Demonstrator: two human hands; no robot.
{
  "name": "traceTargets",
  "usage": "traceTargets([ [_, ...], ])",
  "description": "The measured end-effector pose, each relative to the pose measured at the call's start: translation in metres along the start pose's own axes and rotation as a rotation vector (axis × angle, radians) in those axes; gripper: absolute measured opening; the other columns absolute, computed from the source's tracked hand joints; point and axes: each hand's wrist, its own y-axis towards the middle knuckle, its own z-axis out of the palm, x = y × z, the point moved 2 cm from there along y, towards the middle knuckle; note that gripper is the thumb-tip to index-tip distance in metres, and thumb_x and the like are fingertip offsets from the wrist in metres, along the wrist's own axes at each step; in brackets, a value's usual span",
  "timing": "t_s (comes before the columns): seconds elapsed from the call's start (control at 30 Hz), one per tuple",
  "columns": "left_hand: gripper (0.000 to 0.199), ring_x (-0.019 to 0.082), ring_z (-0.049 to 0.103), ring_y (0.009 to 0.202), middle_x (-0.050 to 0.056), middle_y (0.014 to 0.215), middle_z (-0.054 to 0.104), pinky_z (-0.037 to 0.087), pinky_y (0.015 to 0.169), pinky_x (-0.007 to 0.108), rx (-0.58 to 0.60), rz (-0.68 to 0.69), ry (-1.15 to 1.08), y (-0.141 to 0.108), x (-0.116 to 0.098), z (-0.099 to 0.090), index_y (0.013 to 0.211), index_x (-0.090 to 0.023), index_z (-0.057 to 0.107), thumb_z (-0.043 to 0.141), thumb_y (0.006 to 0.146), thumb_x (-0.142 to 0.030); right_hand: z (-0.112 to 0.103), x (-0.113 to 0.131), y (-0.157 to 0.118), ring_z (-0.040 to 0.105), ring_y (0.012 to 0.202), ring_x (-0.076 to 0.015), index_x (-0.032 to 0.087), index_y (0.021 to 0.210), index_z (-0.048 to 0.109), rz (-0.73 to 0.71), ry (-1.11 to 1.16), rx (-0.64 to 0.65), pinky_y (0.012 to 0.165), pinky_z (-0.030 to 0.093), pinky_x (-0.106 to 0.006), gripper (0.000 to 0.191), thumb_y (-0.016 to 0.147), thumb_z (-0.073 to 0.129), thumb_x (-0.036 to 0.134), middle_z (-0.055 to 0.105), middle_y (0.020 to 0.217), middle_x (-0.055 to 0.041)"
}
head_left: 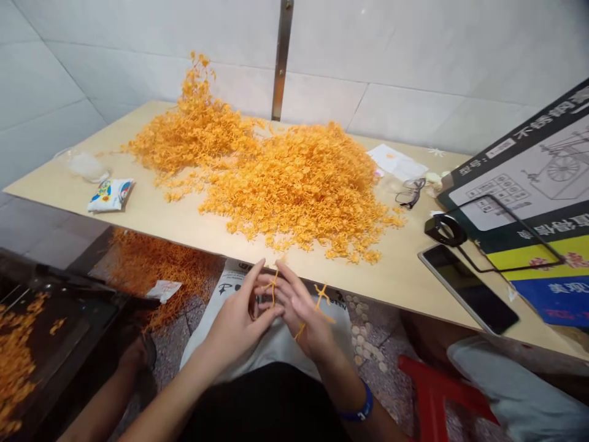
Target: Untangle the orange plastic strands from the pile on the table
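Bare forearms (172,390) — right fingers (297,283) closed on orange sprigs (321,294) — left fingers (252,280): cannot tell.

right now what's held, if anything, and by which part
Thin orange strands, in the right hand; by which part, and whether the left hand grips them too, can't be told.

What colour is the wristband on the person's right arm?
The wristband is blue with a small pale marking; best seen in the head view.
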Motion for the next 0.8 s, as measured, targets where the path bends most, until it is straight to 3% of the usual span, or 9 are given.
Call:
traceTargets([
  [0.17, 0.026, 0.01, 0.05, 0.054, -0.003, 0.059, 0.058, 0.039, 0.053, 0.021, -0.093, 0.018, 0.1, -0.001, -0.011, -0.03, 0.105, -0.019, 0.069, 0.058, 0.088, -0.037, -0.01, 0.012, -0.002, 0.065, 0.101, -0.0229, 0.027, 0.132, 0.052, -0.023, -0.022, -0.077, 0.078, 0.057, -0.038, 0.041, 0.095, 0.046, 0.042, 0.062, 0.126, -0.0117],
  [0.3, 0.025, 0.01, 0.05, 0.055, 0.0, 0.062, 0.061, 0.038, 0.052, 0.022, -0.189, -0.008, -0.03, 0.001, -0.015, -0.05, 0.074, -0.016, 0.069, 0.061, 0.085, -0.037, -0.023, 0.015, -0.015, 0.068, 0.081, -0.0199, 0.024, 0.129, 0.054, 0.019, -0.083, -0.079, 0.062, 0.055, -0.032, 0.04, 0.095, 0.046, 0.043, 0.069, 0.112, -0.0117],
  [0.37, 0.023, 0.009, 0.046, 0.051, 0.0, 0.059, 0.057, 0.034, 0.048, 0.021, -0.323, -0.005, -0.153, 0.0, -0.021, -0.062, 0.072, -0.016, 0.068, 0.062, 0.083, -0.035, -0.03, 0.013, -0.023, 0.055, 0.05, -0.0119, 0.022, 0.124, 0.058, 0.035, -0.177, -0.126, 0.047, 0.044, -0.023, 0.039, 0.096, 0.044, 0.045, 0.068, 0.073, -0.0031],
  [0.43, 0.016, 0.007, 0.036, 0.045, -0.003, 0.051, 0.046, 0.029, 0.044, 0.02, -0.534, 0.071, -0.303, -0.005, -0.032, -0.079, 0.074, -0.015, 0.068, 0.063, 0.082, -0.029, -0.034, 0.005, -0.031, 0.03, 0.036, -0.0071, 0.018, 0.107, 0.066, 0.124, -0.324, -0.127, 0.039, 0.026, -0.02, 0.036, 0.095, 0.045, 0.045, 0.042, 0.044, 0.0074],
  [0.5, 0.006, 0.006, 0.028, 0.043, -0.007, 0.046, 0.035, 0.024, 0.042, 0.019, -0.786, 0.199, -0.378, -0.016, -0.046, -0.101, 0.078, -0.015, 0.068, 0.064, 0.077, -0.019, -0.034, -0.011, -0.04, 0.025, 0.039, -0.0068, 0.018, 0.095, 0.069, 0.269, -0.486, -0.03, 0.04, 0.02, -0.02, 0.028, 0.091, 0.053, 0.04, 0.03, 0.044, 0.0093],
  [0.57, 0.014, 0.006, 0.028, 0.042, -0.008, 0.045, 0.033, 0.022, 0.041, 0.018, -0.929, 0.175, -0.297, -0.029, -0.053, -0.123, 0.086, -0.016, 0.068, 0.062, 0.073, -0.014, -0.032, -0.032, -0.049, 0.035, 0.047, -0.0078, 0.019, 0.103, 0.068, 0.382, -0.617, 0.11, 0.045, 0.027, -0.02, 0.022, 0.085, 0.06, 0.028, 0.041, 0.053, 0.0072],
  [0.63, 0.017, 0.007, 0.033, 0.042, -0.007, 0.047, 0.04, 0.023, 0.04, 0.015, -0.861, -0.039, -0.041, -0.041, -0.048, -0.143, 0.088, -0.018, 0.069, 0.061, 0.073, -0.017, -0.029, -0.053, -0.059, 0.044, 0.057, -0.009, 0.023, 0.118, 0.064, 0.429, -0.703, 0.221, 0.053, 0.036, -0.02, 0.04, 0.08, 0.059, 0.016, 0.051, 0.066, 0.005],
  [0.67, 0.015, 0.008, 0.039, 0.044, -0.005, 0.049, 0.046, 0.026, 0.04, 0.014, -0.736, -0.158, 0.105, -0.045, -0.039, -0.151, 0.084, -0.019, 0.069, 0.06, 0.073, -0.021, -0.028, -0.063, -0.064, 0.046, 0.06, -0.0093, 0.024, 0.123, 0.062, 0.439, -0.732, 0.262, 0.056, 0.038, -0.02, 0.047, 0.078, 0.057, 0.012, 0.054, 0.071, 0.0042],
  [0.8, 0.024, 0.014, 0.058, 0.059, 0.0, 0.064, 0.066, 0.046, 0.052, 0.02, 0.044, -0.382, 0.307, -0.052, 0.026, -0.16, 0.069, -0.019, 0.071, 0.056, 0.076, -0.038, -0.03, -0.082, -0.073, 0.049, 0.062, -0.0102, 0.026, 0.125, 0.063, 0.445, -0.768, 0.363, 0.058, 0.04, -0.02, 0.052, 0.077, 0.051, 0.009, 0.059, 0.076, 0.0024],
])
